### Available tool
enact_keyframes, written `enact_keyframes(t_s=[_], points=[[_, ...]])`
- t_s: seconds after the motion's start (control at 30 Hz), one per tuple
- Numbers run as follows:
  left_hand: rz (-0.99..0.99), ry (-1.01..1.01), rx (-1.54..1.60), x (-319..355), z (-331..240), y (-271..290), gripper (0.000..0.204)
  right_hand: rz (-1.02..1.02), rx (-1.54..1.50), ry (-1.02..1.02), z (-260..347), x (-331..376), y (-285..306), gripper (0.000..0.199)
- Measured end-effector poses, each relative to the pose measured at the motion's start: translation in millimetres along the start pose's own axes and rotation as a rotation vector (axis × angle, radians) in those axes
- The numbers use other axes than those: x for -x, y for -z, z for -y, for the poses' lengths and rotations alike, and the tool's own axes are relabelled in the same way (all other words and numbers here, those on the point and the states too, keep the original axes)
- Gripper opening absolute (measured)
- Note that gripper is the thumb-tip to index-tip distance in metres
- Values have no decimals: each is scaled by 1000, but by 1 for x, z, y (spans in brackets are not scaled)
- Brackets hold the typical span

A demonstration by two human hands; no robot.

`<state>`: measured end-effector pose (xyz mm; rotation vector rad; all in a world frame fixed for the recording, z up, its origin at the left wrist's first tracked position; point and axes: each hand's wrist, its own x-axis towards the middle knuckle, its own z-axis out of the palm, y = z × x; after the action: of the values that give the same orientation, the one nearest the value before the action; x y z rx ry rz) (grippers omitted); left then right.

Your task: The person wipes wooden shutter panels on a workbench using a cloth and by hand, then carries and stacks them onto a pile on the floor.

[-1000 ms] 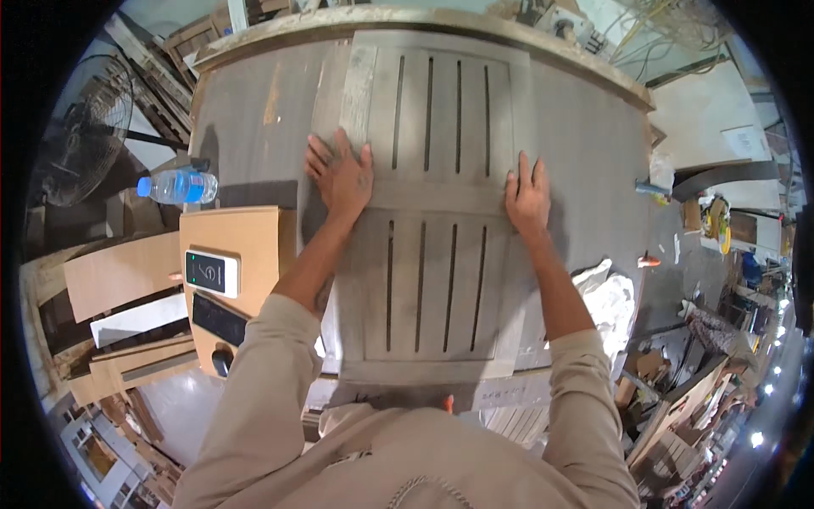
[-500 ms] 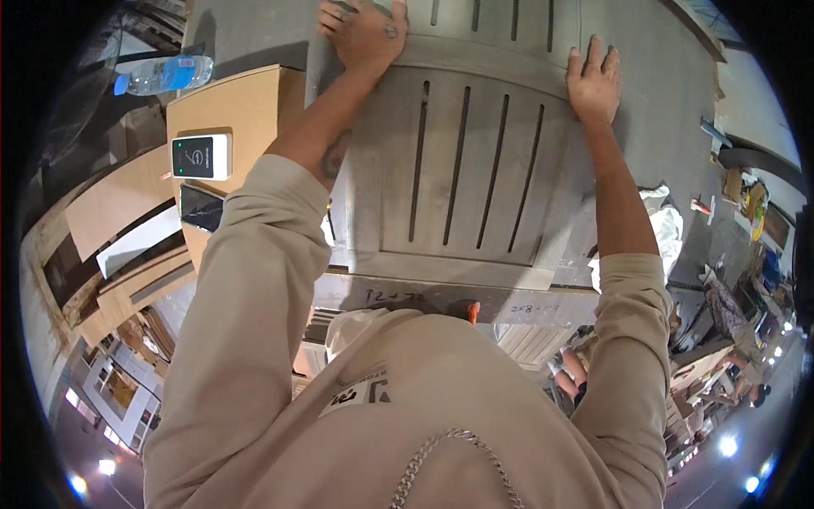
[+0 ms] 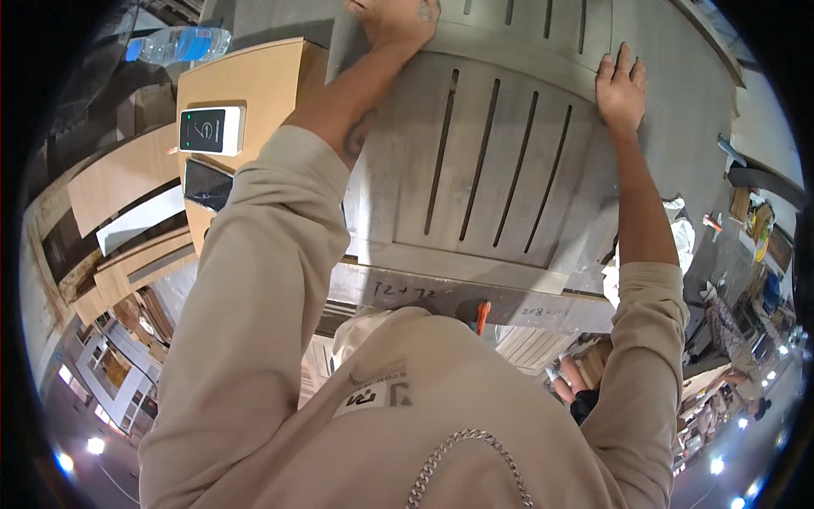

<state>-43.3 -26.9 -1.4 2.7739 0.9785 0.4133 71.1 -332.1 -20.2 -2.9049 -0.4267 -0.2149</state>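
A grey-brown wooden door panel [image 3: 498, 170] with several long slots lies flat in front of me, its near end close to the bench's front edge. My left hand [image 3: 398, 19] rests at its left side and is partly cut off by the top of the picture. The fingers that show there are apart. On the right edge of the panel lies my right hand [image 3: 621, 95], fingers stretched forward and spread. Neither hand grips anything.
To the left, a cardboard box [image 3: 254, 81] carries a white device [image 3: 212, 130] and a dark phone [image 3: 208, 184]. A water bottle [image 3: 180, 45] lies behind it. White crumpled wrapping [image 3: 683, 246] sits beside my right forearm. An orange-handled tool [image 3: 483, 317] is at the bench's front edge.
The view has shifted, so the panel and both hands appear farther right. My left hand is now more cut off at the top. Both hands keep about the same place on the panel.
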Motion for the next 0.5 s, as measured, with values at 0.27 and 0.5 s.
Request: enact_keyframes(t_s=[0.27, 0.5], points=[[110, 42, 29, -17, -7, 3, 79, -56, -48, -2, -6, -10, 4, 57], [-156, -123, -30, -2, 23, -25, 75, -14, 38, 27, 11, 6, 3, 55]])
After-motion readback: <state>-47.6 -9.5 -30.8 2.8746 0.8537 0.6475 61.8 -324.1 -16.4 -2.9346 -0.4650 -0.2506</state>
